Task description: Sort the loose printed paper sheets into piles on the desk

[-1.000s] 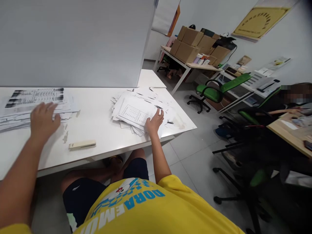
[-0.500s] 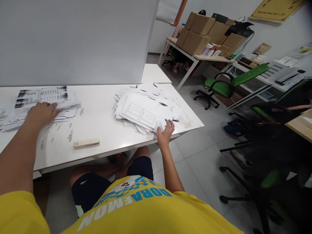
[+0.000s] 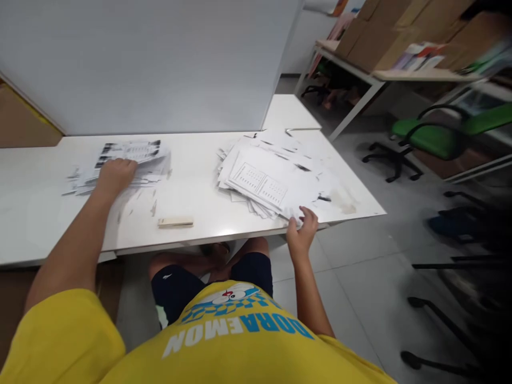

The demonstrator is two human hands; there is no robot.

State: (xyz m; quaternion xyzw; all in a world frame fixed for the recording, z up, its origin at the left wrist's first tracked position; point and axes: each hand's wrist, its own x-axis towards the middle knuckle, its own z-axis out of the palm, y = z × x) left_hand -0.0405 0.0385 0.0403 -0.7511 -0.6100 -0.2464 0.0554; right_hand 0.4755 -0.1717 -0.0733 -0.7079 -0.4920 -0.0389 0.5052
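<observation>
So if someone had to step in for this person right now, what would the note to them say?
Left hand: flat on the left stack of printed sheets, pressing it down.
Right hand: at the desk's near edge, fingers curled on the corner of the loose right pile of sheets; whether a sheet is pinched cannot be told.
A small beige stapler-like bar lies between the piles on the white desk.
Done: left stack already built. Left: the big right pile.
</observation>
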